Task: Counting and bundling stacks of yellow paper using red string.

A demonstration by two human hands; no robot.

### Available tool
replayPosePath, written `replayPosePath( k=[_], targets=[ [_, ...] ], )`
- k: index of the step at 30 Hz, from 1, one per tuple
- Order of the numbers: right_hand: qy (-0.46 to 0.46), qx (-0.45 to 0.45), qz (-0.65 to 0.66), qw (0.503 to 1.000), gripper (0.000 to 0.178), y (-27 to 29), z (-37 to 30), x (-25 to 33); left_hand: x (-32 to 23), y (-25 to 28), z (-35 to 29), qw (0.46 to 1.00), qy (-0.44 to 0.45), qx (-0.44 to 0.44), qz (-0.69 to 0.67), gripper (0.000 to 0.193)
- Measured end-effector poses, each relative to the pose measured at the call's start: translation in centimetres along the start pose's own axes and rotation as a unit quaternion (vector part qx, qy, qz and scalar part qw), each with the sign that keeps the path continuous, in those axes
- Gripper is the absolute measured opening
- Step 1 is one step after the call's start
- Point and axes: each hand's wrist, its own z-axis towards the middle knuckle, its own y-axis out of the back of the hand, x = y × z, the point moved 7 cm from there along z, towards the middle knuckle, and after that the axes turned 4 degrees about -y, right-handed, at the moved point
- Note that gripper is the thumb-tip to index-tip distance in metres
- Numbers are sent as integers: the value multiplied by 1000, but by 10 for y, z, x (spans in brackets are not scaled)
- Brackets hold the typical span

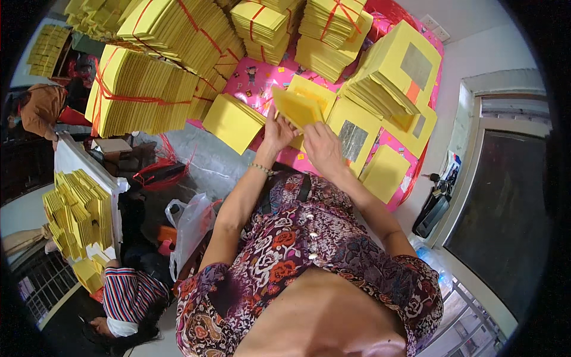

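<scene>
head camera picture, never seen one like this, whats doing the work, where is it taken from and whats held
No machine here, just two bare hands: the right hand holds a yellow paper piece, with the left hand against it. This single picture comes from a camera worn on the head, looking down; its very wide lens bends straight edges. On the pink patterned cover lie loose yellow pieces, one with a silvery patch, and tall yellow stacks, some tied with red string.
</scene>
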Motion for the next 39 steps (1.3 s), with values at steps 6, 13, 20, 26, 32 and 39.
replayPosePath(
  k=[6, 13, 20, 26, 32, 39],
  targets=[
    [56, 68, 11, 996, 16, 45, -6, 23, -43, -34, -19, 999, -41, -3, -29, 84],
    [65, 22, 34, 997, 20, 52, 18, 10, -37, -87, -55, 989, -2, 130, 71, 61],
    [30, 44, 76, 996, 30, 34, 32, -5, -22, -62, -73, 984, 43, 96, 146, 50],
    [2, 134, 85, 987, 33, 26, 32, -3, -28, -63, -82, 977, 2, 71, 204, 53],
    [18, 149, 113, 982, 30, 30, 33, 0, -46, -77, -88, 934, -70, 110, 333, 48],
    [44, -105, 67, 991, 50, 60, 32, 12, -61, -90, -89, 941, -152, 75, 293, 47]
  ],
)
